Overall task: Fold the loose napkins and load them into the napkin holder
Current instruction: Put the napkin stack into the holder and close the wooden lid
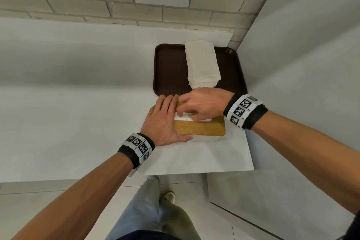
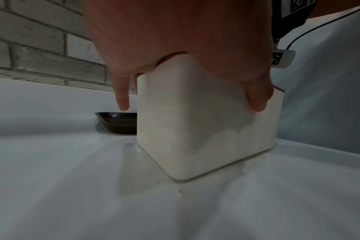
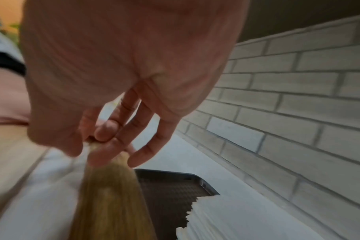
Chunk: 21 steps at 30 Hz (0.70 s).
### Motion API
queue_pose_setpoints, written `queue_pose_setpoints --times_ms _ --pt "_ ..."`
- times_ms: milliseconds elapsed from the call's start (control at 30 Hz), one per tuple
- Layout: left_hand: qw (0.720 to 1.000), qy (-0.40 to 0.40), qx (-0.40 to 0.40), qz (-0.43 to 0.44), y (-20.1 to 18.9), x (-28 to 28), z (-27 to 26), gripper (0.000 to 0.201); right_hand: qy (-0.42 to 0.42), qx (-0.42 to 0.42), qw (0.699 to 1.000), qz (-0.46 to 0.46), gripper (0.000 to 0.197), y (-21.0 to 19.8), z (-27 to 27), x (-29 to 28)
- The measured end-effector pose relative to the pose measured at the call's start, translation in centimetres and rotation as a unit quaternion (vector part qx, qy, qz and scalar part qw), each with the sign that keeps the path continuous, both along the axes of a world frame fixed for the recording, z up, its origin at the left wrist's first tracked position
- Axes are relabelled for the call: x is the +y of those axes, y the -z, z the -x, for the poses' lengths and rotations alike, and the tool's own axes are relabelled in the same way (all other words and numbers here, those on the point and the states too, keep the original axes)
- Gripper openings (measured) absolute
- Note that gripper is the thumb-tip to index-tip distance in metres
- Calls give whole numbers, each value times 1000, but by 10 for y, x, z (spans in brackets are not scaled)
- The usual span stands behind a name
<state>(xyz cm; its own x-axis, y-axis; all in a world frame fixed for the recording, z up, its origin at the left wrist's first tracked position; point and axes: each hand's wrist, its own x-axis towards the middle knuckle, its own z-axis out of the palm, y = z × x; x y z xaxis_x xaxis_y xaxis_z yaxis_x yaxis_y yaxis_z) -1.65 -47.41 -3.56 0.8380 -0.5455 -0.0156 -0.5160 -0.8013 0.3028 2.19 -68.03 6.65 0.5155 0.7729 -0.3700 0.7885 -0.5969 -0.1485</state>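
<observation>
Holder (image 1: 200, 127) being loaded on counter.
Left hand (image 1: 165, 121) is bracing its end, fingers flat; right hand (image 1: 202, 103) is pinching napkin (image 1: 182, 118) into slot; stack (image 1: 202, 64) is waiting on tray (image 1: 169, 68).

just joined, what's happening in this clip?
A person is loading a napkin holder, a white box with a wooden lid. The left hand rests on its left end, steadying it. The right hand reaches over the lid's slot, fingers at the white napkins there. A stack of napkins waits on the brown tray behind.
</observation>
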Motion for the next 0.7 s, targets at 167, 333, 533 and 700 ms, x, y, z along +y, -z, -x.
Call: queue_pose_setpoints --times_ms 167,333,533,700 --pt "1000 1 6 -4 0 0 -1 144 -30 11 999 31 12 14 -7 13" --pt "1000 5 14 -5 0 0 -1 144 -59 1 998 18 9 17 -15 20" --pt "1000 -1 20 9 -2 1 0 146 -106 -13 994 12 13 24 -22 12" --pt "1000 5 20 20 1 1 -2 143 -133 18 991 28 28 17 -31 3"
